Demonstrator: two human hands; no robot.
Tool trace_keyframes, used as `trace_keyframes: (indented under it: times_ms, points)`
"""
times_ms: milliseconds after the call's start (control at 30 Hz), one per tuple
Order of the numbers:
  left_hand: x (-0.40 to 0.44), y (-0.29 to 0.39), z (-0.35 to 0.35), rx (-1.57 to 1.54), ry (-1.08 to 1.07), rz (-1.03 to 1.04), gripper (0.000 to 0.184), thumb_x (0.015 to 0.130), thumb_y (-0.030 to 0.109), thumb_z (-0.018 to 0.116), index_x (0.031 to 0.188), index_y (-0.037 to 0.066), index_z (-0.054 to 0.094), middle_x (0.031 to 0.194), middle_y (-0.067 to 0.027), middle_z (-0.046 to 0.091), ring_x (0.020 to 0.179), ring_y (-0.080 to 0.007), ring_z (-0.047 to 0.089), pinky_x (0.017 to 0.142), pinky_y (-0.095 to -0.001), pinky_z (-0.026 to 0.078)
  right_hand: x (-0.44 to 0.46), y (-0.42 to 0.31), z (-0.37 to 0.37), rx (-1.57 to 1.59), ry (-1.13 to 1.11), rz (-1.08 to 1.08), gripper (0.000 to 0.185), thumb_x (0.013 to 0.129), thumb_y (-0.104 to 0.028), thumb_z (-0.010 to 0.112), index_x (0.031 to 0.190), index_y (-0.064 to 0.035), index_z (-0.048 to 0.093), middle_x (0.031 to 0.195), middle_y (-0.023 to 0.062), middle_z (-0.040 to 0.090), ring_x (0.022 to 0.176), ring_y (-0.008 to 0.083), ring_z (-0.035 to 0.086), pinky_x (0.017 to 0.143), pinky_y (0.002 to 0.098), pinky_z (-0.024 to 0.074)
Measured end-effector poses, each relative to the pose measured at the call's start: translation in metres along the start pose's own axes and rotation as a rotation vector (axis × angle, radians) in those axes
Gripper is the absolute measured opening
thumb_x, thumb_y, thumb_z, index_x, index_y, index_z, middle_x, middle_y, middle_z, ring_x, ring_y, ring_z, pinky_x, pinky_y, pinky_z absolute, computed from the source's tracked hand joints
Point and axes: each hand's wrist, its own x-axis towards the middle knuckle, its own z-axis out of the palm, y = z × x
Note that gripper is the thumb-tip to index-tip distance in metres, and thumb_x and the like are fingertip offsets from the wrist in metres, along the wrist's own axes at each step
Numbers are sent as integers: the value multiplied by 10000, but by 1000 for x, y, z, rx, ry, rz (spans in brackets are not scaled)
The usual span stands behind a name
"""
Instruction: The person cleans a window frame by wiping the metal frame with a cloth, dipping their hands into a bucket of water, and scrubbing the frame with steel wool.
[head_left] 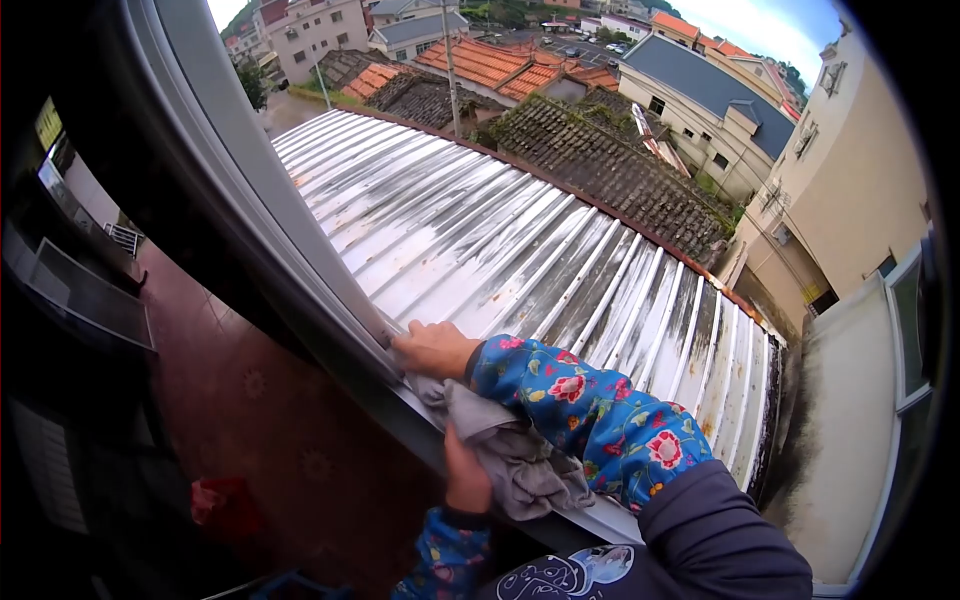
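Observation:
A crumpled grey cloth (510,455) lies over the metal window frame (290,240), its loose folds hanging toward the lower right. My right hand (435,350) is closed on the upper end of the cloth and presses against the frame's outer side. Below it, my left hand (466,478) is against the cloth's near edge, thumb pointing up. Its fingers are partly hidden, but they look closed on the cloth. Blue floral sleeve covers (590,415) are on both forearms, and the right arm reaches over the sill.
Outside, just beyond the frame, is a ribbed metal roof (480,250) with dark stains. Tiled roofs (600,150) and buildings stand farther off, with a wall (850,400) at right. Indoors at left are a reddish tiled floor (250,400) and a red object (225,500).

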Motion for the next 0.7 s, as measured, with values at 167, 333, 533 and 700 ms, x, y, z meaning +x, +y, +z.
trace_keyframes:
  times_ms: [167,333,533,700]
  points:
    - [-2,2,15,38,11,59,460,1015,401,410,1313,69,524,1267,-85,594,1150,-247,564,1013,-376,442,11,-5,2,-78,-36,32,169,856,-127,545,938,-38,663,877,196,682,832,342,694,685,415,558]
    - [-14,-6,19,124,-86,248,462,986,409,465,1292,68,530,1248,-78,593,1135,-250,560,1014,-377,441,17,-9,-2,-110,0,84,203,833,-125,525,810,-60,715,830,170,707,818,330,700,686,410,562]
    - [-25,-25,18,-121,-42,3,423,1015,392,437,1246,55,548,1147,-91,633,1031,-232,618,945,-370,500,-21,-5,-9,-23,-32,83,215,853,-176,500,887,-115,703,860,164,700,826,338,684,719,443,542]
    - [-74,-66,38,-44,-59,-168,489,1040,413,337,1276,25,518,1192,-142,620,1093,-289,617,968,-435,503,-92,-12,-24,26,-106,122,198,859,-205,514,908,-119,686,803,155,689,783,355,670,681,461,525]
